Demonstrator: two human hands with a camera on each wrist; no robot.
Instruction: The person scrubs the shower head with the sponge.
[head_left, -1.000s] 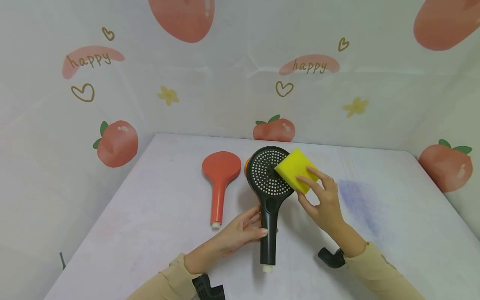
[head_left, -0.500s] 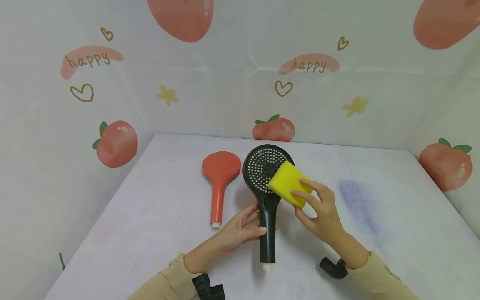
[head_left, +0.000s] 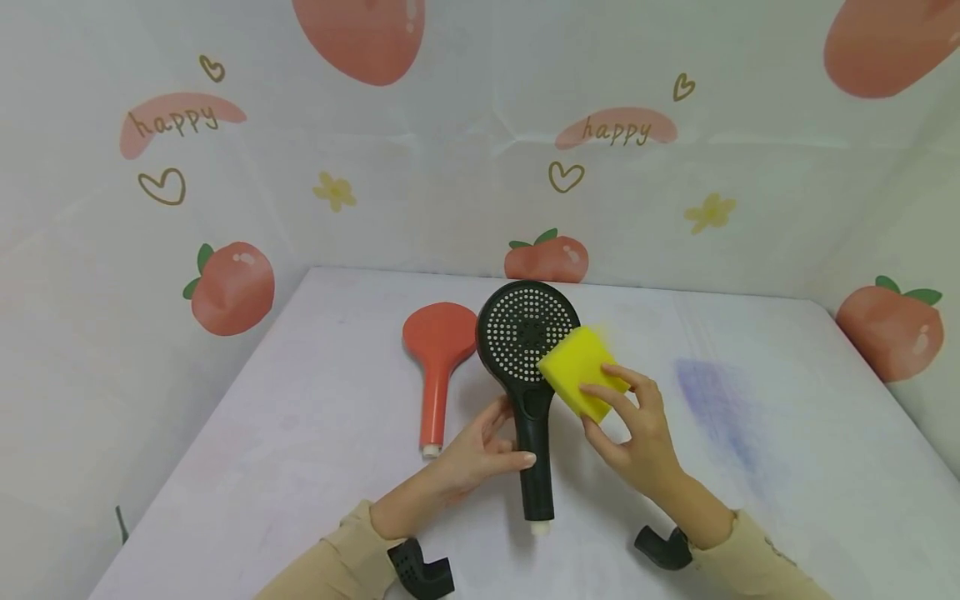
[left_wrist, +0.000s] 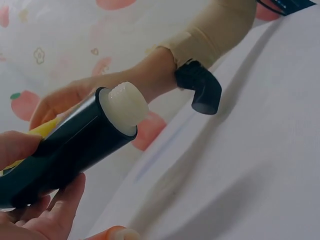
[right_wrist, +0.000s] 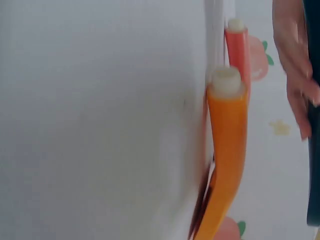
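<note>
Raised over the table in the head view is a black shower head (head_left: pixel 525 329), its dotted spray face up. My left hand (head_left: pixel 472 458) grips its handle, thumb on top. A white threaded end (left_wrist: pixel 129 104) sticks out of that handle in the left wrist view. My right hand (head_left: pixel 637 437) pinches a yellow sponge (head_left: pixel 577 362) between thumb and fingers. The sponge covers the lower right rim of the spray face; whether it presses there, I cannot tell. Beyond the hands, an orange shower head (right_wrist: pixel 229 135) lies on the table, hidden from the head view.
A red shower head (head_left: pixel 438 333) lies on the white table (head_left: pixel 315 400), left of the black one. A bluish stain (head_left: pixel 716 408) marks the surface on the right. Behind stands a white backdrop (head_left: pixel 450 167) with fruit prints. Both wrists wear black camera mounts.
The black shower head has shifted slightly up and left. The sponge has slid down and a little left along its right side. The orange edge behind it has gone from sight.
</note>
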